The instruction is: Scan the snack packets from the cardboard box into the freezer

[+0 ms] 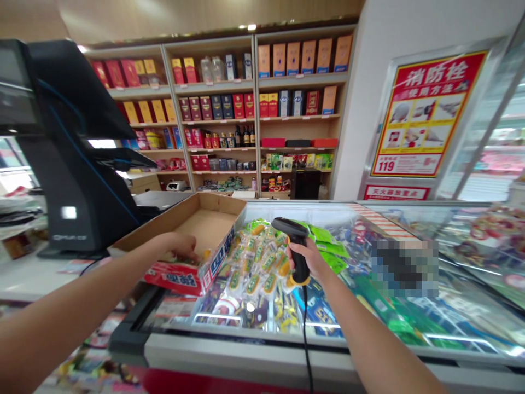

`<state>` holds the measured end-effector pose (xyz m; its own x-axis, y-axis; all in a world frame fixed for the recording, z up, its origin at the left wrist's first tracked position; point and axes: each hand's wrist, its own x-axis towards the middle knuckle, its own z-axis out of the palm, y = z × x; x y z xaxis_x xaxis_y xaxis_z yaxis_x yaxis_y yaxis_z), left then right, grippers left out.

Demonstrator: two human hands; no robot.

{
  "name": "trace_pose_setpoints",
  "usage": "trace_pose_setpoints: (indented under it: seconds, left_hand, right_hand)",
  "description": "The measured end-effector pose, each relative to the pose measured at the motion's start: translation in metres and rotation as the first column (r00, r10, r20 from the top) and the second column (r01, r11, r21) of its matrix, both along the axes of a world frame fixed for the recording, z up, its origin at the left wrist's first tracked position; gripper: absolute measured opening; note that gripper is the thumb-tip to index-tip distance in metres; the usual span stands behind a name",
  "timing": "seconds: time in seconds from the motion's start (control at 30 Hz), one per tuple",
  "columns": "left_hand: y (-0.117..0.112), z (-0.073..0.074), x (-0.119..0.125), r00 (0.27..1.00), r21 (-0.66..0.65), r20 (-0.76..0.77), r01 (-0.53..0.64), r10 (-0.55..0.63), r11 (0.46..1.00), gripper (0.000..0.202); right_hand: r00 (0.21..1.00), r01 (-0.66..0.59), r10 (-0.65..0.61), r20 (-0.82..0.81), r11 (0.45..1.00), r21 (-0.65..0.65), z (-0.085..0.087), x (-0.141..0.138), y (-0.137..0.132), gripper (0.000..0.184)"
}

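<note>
Over a chest freezer [246, 346], right hand [307, 260] closed firmly round the grip of a black corded barcode scanner [296, 253], scanner head up and angled left, held above vacuum-packed snacks [256, 268] with green and yellow labels. Scanner cord [305, 328] drops from the butt over the freezer front. Left of that hand, left hand [178, 247] half curled at the near edge of an open cardboard tray [207, 221] with a red printed side, resting across the freezer's corner. Can't tell if it has hold of anything; small yellow item [206, 254] just beside the fingertips. Further left of left hand, black checkout terminal [69, 153]. Ahead of both hands, wooden shelves [258, 87] of red and yellow boxes and bottles. Right of right hand, red-and-yellow fire hydrant poster [429, 115].
</note>
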<state>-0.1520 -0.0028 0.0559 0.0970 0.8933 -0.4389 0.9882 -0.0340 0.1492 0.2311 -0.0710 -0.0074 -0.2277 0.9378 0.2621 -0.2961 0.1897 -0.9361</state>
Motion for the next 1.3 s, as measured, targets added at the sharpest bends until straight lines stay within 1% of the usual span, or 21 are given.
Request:
trace_pose_setpoints:
  seconds: [0.07, 0.13, 0.23, 0.27, 0.33, 0.43, 0.47, 0.5, 0.53, 0.57, 0.63, 0.67, 0.73, 0.77, 0.83, 0.93, 0.97, 1.0, 1.07, 1.17, 1.3]
  left_hand:
    - [0.002, -0.006, 0.002, 0.999, 0.052, 0.031, -0.023, 0.022, 0.998, 0.037]
    - [0.003, -0.011, 0.003, 0.99, 0.073, 0.121, -0.078, 0.069, 0.994, 0.036]
    - [0.003, -0.012, 0.004, 0.964, 0.1, 0.241, -0.137, 0.109, 0.986, 0.033]
    - [0.002, -0.009, 0.005, 0.951, 0.117, 0.284, -0.164, 0.125, 0.979, 0.032]
    - [-0.001, 0.002, 0.01, 0.912, 0.142, 0.374, -0.238, 0.17, 0.961, 0.033]
    - [-0.012, 0.027, 0.026, 0.824, 0.183, 0.533, -0.333, 0.191, 0.925, 0.036]
    - [-0.017, 0.035, 0.034, 0.766, 0.185, 0.617, -0.364, 0.18, 0.913, 0.038]
    - [-0.022, 0.042, 0.043, 0.678, 0.175, 0.717, -0.396, 0.159, 0.902, 0.039]
    - [-0.028, 0.047, 0.054, 0.562, 0.147, 0.817, -0.418, 0.128, 0.896, 0.039]
    - [-0.033, 0.05, 0.066, 0.425, 0.106, 0.9, -0.424, 0.094, 0.9, 0.038]
    - [-0.042, 0.05, 0.092, 0.147, 0.022, 0.988, -0.391, 0.039, 0.92, 0.034]
    - [-0.046, 0.046, 0.105, 0.027, -0.011, 0.999, -0.363, 0.022, 0.932, 0.029]
    - [-0.049, 0.035, 0.133, -0.159, -0.062, 0.987, -0.32, 0.011, 0.946, 0.017]
    - [-0.05, 0.028, 0.146, -0.234, -0.084, 0.972, -0.303, 0.011, 0.949, 0.015]
    - [-0.046, 0.013, 0.168, -0.364, -0.138, 0.931, -0.265, 0.034, 0.954, 0.018]
    - [-0.036, -0.009, 0.186, -0.556, -0.276, 0.816, -0.134, 0.158, 0.952, 0.007]
    - [-0.032, -0.016, 0.188, -0.615, -0.325, 0.76, -0.077, 0.211, 0.943, 0.004]
    - [-0.029, -0.022, 0.188, -0.664, -0.365, 0.701, -0.023, 0.259, 0.931, 0.009]
    - [-0.024, -0.031, 0.184, -0.721, -0.416, 0.61, 0.063, 0.329, 0.907, 0.017]
    - [-0.021, -0.04, 0.178, -0.741, -0.433, 0.57, 0.097, 0.356, 0.896, 0.023]
    - [-0.018, -0.044, 0.18, -0.733, -0.419, 0.608, 0.03, 0.305, 0.908, 0.021]
  right_hand:
    - [1.0, -0.012, 0.012, 0.007, 1.0, 0.006, -0.001, 0.0, 0.001, 0.03]
    - [1.0, -0.022, 0.022, 0.013, 1.0, 0.01, -0.001, 0.0, 0.001, 0.029]
    - [1.0, -0.005, 0.005, 0.013, 1.0, 0.0, -0.001, 0.0, 0.0, 0.029]
    - [1.0, 0.004, -0.004, 0.012, 1.0, -0.005, 0.0, 0.0, -0.001, 0.028]
    - [1.0, 0.012, -0.012, 0.009, 1.0, -0.016, 0.001, -0.001, -0.002, 0.028]
    - [1.0, 0.004, -0.004, 0.004, 1.0, -0.024, 0.001, -0.002, -0.002, 0.028]
    - [1.0, 0.003, -0.003, 0.002, 1.0, -0.026, 0.0, -0.002, -0.002, 0.028]
    - [1.0, 0.003, -0.003, 0.0, 1.0, -0.026, 0.0, -0.002, -0.002, 0.029]
    - [1.0, 0.003, -0.003, -0.002, 1.0, -0.026, 0.0, -0.002, -0.002, 0.028]
    - [1.0, 0.002, -0.002, -0.002, 1.0, -0.025, 0.0, -0.002, -0.002, 0.028]
    - [1.0, 0.001, -0.001, -0.001, 1.0, -0.02, 0.0, -0.002, -0.002, 0.028]
    - [1.0, 0.0, 0.0, -0.001, 1.0, -0.017, -0.001, -0.002, -0.002, 0.029]
    - [1.0, -0.003, 0.003, -0.002, 1.0, -0.012, -0.001, -0.001, -0.001, 0.029]
    - [1.0, -0.004, 0.004, -0.003, 1.0, -0.01, -0.001, -0.001, -0.001, 0.029]
    - [1.0, -0.006, 0.006, -0.008, 1.0, -0.007, -0.001, -0.001, -0.001, 0.029]
    - [1.0, 0.004, -0.004, -0.021, 1.0, 0.01, 0.0, 0.0, -0.001, 0.029]
    - [1.0, 0.006, -0.005, -0.025, 1.0, 0.015, 0.001, 0.0, -0.002, 0.029]
    - [1.0, 0.004, -0.003, -0.025, 1.0, 0.018, 0.001, 0.0, -0.003, 0.029]
    - [1.0, -0.009, 0.009, -0.024, 1.0, 0.018, 0.003, 0.0, -0.005, 0.029]
    - [0.999, -0.043, 0.043, -0.012, 0.999, 0.019, 0.004, -0.001, -0.008, 0.03]
    - [0.996, -0.086, 0.086, 0.03, 0.996, 0.026, 0.005, -0.003, -0.011, 0.029]
